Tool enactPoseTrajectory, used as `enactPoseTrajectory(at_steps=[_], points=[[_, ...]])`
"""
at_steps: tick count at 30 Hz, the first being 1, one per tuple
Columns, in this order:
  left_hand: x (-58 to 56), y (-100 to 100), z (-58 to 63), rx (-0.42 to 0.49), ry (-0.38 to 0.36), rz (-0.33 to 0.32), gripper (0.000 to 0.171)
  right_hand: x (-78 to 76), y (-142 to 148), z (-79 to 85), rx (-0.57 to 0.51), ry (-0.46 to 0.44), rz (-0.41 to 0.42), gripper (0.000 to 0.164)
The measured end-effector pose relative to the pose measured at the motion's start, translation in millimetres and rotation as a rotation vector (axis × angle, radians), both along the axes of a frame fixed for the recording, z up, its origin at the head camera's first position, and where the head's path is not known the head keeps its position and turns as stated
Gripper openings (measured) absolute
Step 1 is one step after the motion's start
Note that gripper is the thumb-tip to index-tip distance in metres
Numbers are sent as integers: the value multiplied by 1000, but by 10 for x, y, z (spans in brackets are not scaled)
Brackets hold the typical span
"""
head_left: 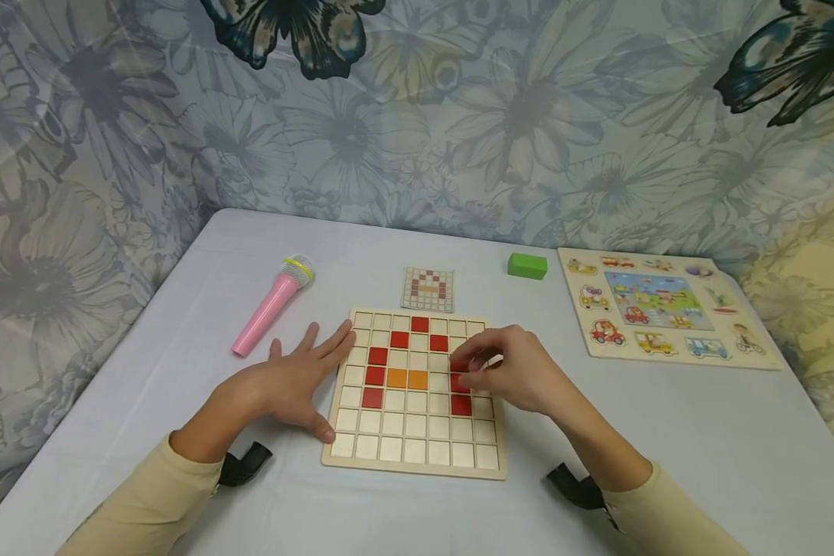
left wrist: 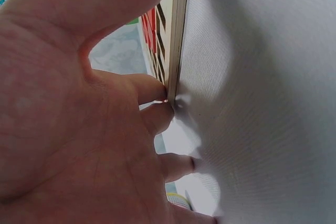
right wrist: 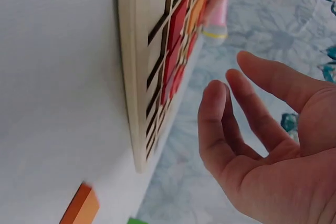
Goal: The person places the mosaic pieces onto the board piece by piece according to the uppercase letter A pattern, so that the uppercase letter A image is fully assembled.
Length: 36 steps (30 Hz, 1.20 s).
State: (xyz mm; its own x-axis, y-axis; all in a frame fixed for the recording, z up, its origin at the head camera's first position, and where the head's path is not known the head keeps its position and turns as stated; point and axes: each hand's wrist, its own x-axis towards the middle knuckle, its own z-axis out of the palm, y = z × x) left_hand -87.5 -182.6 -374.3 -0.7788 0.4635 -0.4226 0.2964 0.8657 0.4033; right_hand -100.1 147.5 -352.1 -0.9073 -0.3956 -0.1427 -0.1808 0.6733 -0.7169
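Observation:
A square wooden grid board [head_left: 415, 468] lies on the white table with several red tiles [head_left: 371, 398] in its cells. Two orange tiles [head_left: 407, 378] sit side by side near its middle. My left hand [head_left: 293, 384], fingers spread, rests along the board's left edge, thumb near the lower corner and index fingertip near the upper one. Over the right half of the board is my right hand [head_left: 513, 371], loosely curved, partly covering red tiles there. Its fingers [right wrist: 212, 124] and thumb stand apart in the right wrist view, with nothing between them.
A pattern card [head_left: 428, 289] lies behind the board. At left is a pink toy microphone [head_left: 267, 313]; at back right, a green block [head_left: 527, 266] and a vehicle puzzle board [head_left: 667, 309]. The right wrist view also shows an orange block [right wrist: 80, 205] on the table.

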Motion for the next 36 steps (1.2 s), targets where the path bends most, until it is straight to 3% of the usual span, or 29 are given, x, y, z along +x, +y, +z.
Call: enactPoseTrajectory(at_steps=[12,20,30,36], points=[[3,-8,-25,6,1,4,140,80,394,41,-19,-17,-69,23],[6,1,-24,4,1,1,139,97,650,39,31,-1,-116,27],[15,9,-6,4,4,-2,139,51,856,37,98,-7,-85,28],[7,7,3,-7,2,0,141,9,896,-12,114,-71,-77,26]])
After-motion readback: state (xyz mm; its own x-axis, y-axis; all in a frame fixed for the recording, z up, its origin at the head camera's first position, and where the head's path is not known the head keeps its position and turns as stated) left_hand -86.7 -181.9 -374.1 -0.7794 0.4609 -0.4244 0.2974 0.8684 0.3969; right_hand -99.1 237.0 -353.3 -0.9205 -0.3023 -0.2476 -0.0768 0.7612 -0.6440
